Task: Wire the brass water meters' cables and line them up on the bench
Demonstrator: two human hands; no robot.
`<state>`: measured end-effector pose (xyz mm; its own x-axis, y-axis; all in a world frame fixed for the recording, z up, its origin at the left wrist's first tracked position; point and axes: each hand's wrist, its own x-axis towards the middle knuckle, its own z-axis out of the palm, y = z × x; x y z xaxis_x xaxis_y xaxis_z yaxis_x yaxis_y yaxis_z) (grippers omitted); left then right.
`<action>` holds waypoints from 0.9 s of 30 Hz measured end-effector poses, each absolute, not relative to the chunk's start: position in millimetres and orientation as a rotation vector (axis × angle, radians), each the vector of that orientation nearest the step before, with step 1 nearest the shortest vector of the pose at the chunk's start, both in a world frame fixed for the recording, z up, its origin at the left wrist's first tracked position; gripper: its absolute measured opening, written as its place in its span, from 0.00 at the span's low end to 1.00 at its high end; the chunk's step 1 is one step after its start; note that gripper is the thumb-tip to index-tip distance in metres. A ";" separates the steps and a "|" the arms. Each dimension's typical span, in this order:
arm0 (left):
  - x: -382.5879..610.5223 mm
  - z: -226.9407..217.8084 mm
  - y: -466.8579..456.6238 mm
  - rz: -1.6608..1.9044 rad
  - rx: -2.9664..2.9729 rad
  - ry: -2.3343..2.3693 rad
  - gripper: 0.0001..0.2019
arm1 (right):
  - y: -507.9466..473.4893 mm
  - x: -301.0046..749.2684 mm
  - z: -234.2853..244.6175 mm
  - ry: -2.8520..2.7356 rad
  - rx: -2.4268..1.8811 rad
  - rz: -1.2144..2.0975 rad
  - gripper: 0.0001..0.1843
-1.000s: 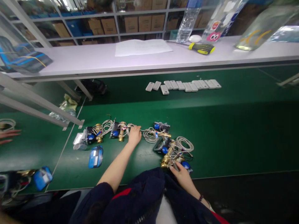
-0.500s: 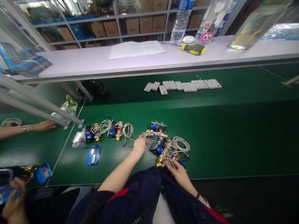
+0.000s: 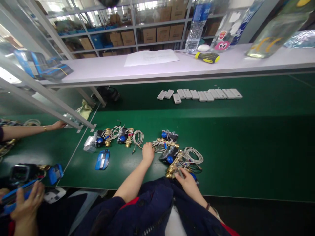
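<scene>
My left hand (image 3: 148,152) rests on the bench with curled fingers beside a coil of pale cable (image 3: 159,147); whatever it holds is hidden. Nearer my body, my right hand (image 3: 186,181) is closed on a small grey piece (image 3: 181,173) against a brass valve body (image 3: 172,168). Around the hands lie meter assemblies with brass pipe fittings, black housings and blue round knobs, such as the black housing (image 3: 169,154). Another cable coil (image 3: 193,155) spreads to the right. Farther left are two similar assemblies, one with a brass fitting (image 3: 129,137).
A blue cover (image 3: 102,160) lies at left. White rectangular modules (image 3: 194,94) line the back under a shelf (image 3: 103,72) bearing a screwdriver (image 3: 208,57), paper (image 3: 152,57) and bottles. At far left, a co-worker's hand (image 3: 28,200) holds a blue-framed item beside a metal post (image 3: 71,113).
The view has shifted slightly, moving the scene rightward. Both my hands stay at about the same places by the assemblies. The co-worker's far hand has reached the plastic bag.
</scene>
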<state>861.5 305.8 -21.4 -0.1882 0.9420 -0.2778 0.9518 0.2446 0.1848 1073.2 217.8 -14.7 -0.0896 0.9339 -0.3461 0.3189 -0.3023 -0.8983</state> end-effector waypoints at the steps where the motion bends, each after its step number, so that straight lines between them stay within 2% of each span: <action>1: 861.3 -22.1 306.0 -0.065 1.710 2.198 0.13 | 215.3 1074.9 -16.8 -1.351 -1.642 1.410 0.29; 6: 867.9 -20.0 294.2 -0.160 1.565 2.111 0.16 | 207.7 1079.1 -20.1 -1.341 -1.648 1.422 0.30; 14: 848.3 7.9 216.3 -0.064 1.546 2.011 0.17 | 209.7 1076.7 -15.2 -1.322 -1.636 1.453 0.30; 20: 831.6 21.8 204.2 -0.068 1.585 2.141 0.13 | 214.0 1062.9 -11.0 -1.360 -1.566 1.512 0.29; 24: 828.3 24.9 213.5 0.140 1.625 2.293 0.11 | 216.4 1054.5 -6.9 -1.382 -1.497 1.491 0.26; 27: 820.5 25.4 219.8 0.288 1.603 2.393 0.12 | 217.3 1054.8 -4.0 -1.380 -1.479 1.480 0.25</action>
